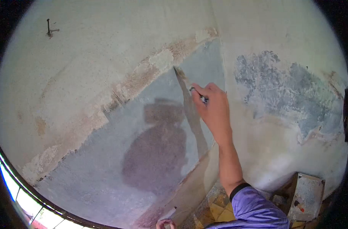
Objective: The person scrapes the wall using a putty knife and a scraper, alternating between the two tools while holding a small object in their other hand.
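My right hand (212, 105) is raised against the wall, its fingers closed round the handle of a flat tool. The tool's dark edge (175, 70) meets the upper border of the grey-blue patch (204, 65), close to rough, scraped plaster (162, 59). At the bottom edge of the view my left hand (166, 224) shows only in part, its fingers curled round something I cannot make out. A thin pale object with a dark tip (173, 211) is just above it.
Another mottled grey patch (280, 84) covers the right wall. A metal bracket (49, 28) sticks out at the upper left. Low on the right stands a stained tray or board (306, 194), beside yellow floor tiles (221, 208). Bright barred openings (29, 202) lie at lower left.
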The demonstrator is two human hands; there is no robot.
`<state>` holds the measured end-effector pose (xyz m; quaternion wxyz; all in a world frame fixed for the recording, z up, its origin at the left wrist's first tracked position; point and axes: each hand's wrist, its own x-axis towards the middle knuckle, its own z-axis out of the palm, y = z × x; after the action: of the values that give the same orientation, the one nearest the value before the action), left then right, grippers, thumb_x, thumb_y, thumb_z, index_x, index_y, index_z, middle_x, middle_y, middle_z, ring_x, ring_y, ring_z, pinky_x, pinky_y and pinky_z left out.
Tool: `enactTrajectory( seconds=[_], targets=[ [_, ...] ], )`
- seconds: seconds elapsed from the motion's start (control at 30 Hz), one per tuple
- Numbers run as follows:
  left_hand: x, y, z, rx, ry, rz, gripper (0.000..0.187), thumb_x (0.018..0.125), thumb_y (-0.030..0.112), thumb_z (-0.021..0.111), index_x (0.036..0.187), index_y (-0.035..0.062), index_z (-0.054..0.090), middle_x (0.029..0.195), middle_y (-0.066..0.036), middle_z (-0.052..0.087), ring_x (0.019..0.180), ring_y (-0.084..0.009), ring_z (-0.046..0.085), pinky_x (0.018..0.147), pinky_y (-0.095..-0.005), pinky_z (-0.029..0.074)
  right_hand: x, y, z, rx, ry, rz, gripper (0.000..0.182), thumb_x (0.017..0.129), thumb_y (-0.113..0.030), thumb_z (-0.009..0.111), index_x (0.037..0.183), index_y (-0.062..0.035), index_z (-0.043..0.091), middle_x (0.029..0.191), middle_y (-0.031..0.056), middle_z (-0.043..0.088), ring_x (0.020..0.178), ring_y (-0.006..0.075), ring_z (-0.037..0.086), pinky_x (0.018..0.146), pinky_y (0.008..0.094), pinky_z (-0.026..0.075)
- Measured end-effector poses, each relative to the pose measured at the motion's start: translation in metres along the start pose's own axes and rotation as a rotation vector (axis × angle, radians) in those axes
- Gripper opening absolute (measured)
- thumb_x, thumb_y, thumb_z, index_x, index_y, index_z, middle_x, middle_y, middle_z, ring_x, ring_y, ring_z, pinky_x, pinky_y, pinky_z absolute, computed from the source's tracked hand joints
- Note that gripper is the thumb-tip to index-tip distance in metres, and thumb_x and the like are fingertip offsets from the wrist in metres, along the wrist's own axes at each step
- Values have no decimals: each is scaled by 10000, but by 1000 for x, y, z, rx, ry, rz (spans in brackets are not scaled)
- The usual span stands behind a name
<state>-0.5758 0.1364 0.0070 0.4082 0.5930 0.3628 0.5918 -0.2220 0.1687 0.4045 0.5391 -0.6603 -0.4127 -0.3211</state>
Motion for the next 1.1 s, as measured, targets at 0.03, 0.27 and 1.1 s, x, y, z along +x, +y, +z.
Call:
enactTrajectory(
  seconds=[0.03, 0.27, 1.1],
  targets=[
    [-1, 1, -2, 16, -9, 34, 244, 780, -1, 724, 980, 23, 587, 937, -113, 641, 792, -160, 619, 650, -257, 513, -1, 0, 1, 21, 1, 27, 243, 875, -189, 648, 1089, -90, 708, 769, 121, 556, 691, 276, 580, 626, 379, 454],
    [16, 16, 4, 84, -38, 30, 253, 788, -24, 708, 1004, 24, 586, 958, -121, 649, 841, -176, 621, 656, -266, 509, -8, 16, -3, 70, 9, 86, 254, 872, -220, 657, 1096, -112, 708, 802, 126, 561, 698, 281, 592, 618, 385, 453],
    [25, 63, 2, 221, -65, 120, 191, 766, -20, 694, 932, 30, 614, 902, -102, 651, 849, -204, 607, 773, -327, 479, -13, 34, -73, 116, 216, 103, 223, 841, -199, 700, 1015, -62, 729, 829, 171, 688, 711, 279, 666, 662, 331, 490]
  ],
)
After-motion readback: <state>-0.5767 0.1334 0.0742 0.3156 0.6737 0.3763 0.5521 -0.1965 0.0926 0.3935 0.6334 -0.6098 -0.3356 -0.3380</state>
